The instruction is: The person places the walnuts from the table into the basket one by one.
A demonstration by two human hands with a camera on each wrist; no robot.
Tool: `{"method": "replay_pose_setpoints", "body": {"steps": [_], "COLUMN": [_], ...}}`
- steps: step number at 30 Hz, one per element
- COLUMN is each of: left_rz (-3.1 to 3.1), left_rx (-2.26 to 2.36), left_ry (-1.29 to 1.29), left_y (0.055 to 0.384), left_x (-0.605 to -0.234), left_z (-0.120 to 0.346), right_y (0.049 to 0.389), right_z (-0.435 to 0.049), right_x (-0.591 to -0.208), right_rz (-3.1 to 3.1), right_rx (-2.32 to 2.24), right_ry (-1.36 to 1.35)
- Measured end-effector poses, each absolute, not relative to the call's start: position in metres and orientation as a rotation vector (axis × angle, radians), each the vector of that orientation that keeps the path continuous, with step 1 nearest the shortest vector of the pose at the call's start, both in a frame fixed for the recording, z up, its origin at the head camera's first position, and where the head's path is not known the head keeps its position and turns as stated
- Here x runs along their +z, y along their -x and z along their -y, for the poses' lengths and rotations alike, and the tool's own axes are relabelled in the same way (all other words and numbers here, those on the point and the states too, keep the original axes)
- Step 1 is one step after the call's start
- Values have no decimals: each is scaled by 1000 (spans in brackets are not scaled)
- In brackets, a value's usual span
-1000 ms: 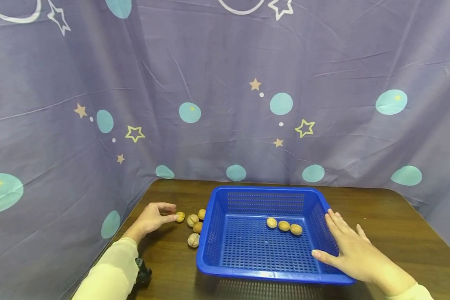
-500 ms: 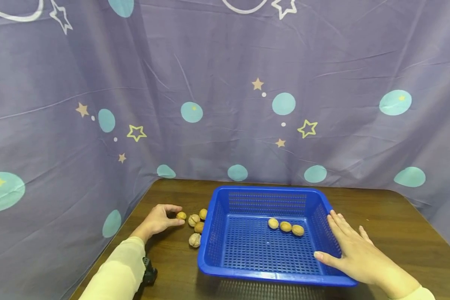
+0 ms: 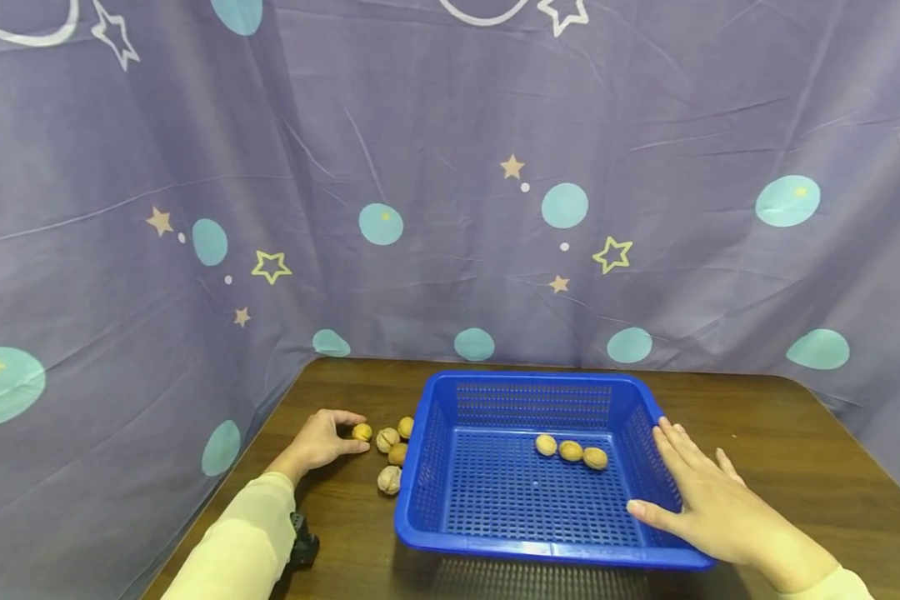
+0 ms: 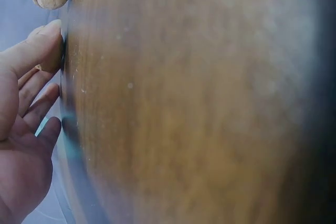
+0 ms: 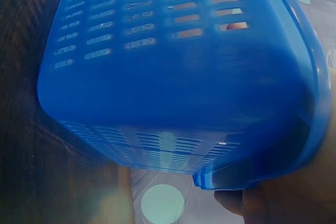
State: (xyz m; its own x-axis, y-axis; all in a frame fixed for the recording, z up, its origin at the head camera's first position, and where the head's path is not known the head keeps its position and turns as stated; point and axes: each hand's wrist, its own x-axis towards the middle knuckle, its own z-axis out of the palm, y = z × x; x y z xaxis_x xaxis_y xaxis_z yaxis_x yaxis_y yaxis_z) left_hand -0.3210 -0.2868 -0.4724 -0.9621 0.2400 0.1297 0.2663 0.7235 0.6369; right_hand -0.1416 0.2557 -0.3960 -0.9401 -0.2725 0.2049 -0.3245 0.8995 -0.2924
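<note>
In the head view my left hand (image 3: 318, 439) has its thumb and fingers on either side of a walnut (image 3: 362, 432) on the table. The left wrist view shows this walnut (image 4: 51, 59) partly hidden behind the thumb. Several more walnuts lie just to its right, such as a pale walnut (image 3: 389, 479) by the basket's left wall. My right hand (image 3: 708, 504) rests on the right rim of a blue plastic basket (image 3: 547, 550), fingers straight along the rim and thumb spread over the inside. Three walnuts (image 3: 571, 451) sit in a row on the basket floor.
The brown wooden table (image 3: 787, 467) extends right of the basket. A patterned purple curtain (image 3: 450, 208) hangs behind the table and along its left side. Under the left sleeve shows a small black device (image 3: 303, 546).
My left hand has moved slightly right, bringing its thumb and fingers round the walnut. The right hand stays on the basket's rim, and the three walnuts inside have not moved.
</note>
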Motion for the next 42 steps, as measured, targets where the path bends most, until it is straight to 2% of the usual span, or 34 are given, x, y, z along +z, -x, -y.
{"method": "replay_pose_setpoints", "body": {"steps": [10, 25, 32, 42], "left_rz": [2863, 2725, 2716, 2743], "left_rx": [-1105, -1046, -1070, -1008], "left_ry": [421, 603, 702, 950], "left_y": [320, 312, 304, 294], "left_x": [-462, -390, -358, -324], "left_z": [287, 262, 229, 155], "right_y": [142, 142, 141, 139], "right_z": [-254, -256, -256, -256], "right_x": [-395, -394, -394, -394], "right_rz": [2903, 2906, 2912, 2911], "right_rx": [483, 489, 515, 523], "right_ry": [-466, -468, -466, -467]}}
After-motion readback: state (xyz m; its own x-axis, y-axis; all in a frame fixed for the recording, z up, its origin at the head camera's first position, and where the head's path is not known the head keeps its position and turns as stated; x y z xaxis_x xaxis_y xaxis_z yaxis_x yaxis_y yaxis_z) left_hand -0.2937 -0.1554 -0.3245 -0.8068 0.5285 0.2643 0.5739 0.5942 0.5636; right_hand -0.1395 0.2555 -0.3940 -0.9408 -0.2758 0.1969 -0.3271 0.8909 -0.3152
